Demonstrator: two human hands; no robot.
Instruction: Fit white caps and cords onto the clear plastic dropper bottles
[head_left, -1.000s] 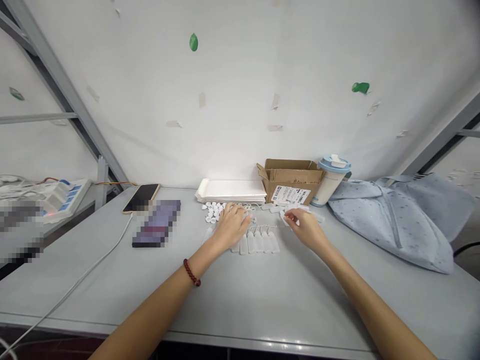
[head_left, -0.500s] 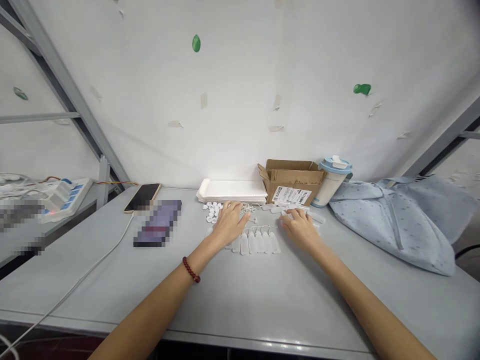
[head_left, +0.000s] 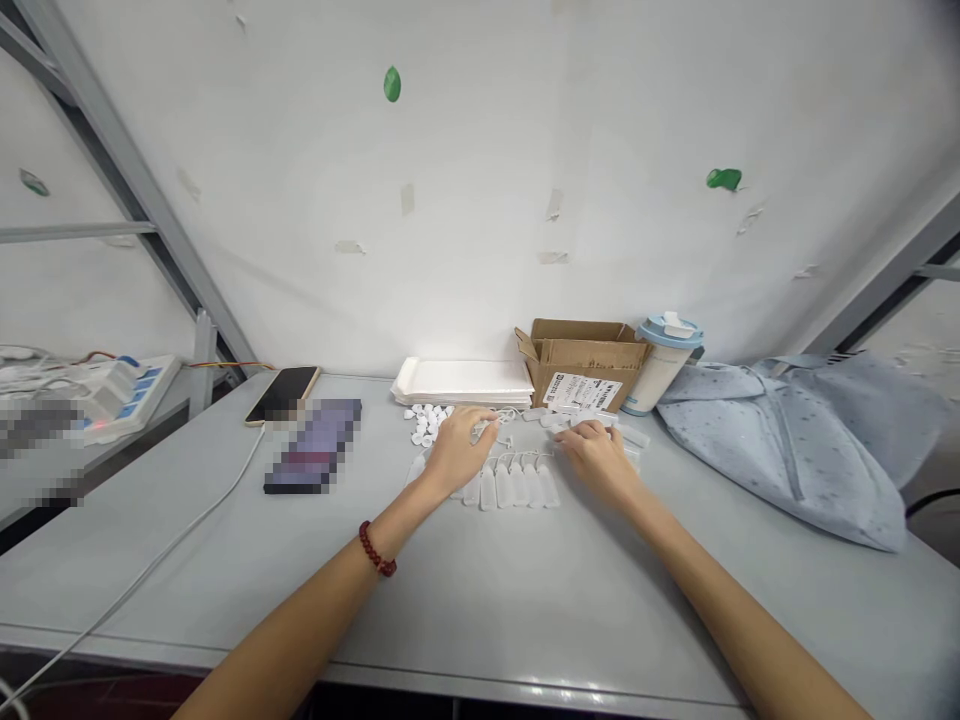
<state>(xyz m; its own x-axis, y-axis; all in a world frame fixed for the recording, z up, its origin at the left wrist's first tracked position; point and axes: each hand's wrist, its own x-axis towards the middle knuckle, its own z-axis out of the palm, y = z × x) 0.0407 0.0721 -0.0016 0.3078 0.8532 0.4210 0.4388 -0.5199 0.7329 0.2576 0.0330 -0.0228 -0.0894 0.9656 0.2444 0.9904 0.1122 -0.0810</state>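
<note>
Translucent tags (head_left: 519, 487) in row, carton (head_left: 589, 356) behind (cup (head_left: 658, 378) beside it), white caps (head_left: 427, 421) leftward

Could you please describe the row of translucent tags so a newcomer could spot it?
On the grey table, start from the cardboard box by the wall. Nearer the camera, beside the left hand, lie the translucent tags. Unlike the jumbled white caps, they're elongated and lined up side by side.

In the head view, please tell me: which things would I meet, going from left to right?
Power strip, dark-screened phone, bracelet, white caps, row of translucent pieces, right hand, lidded cup, light-blue fabric.
</note>
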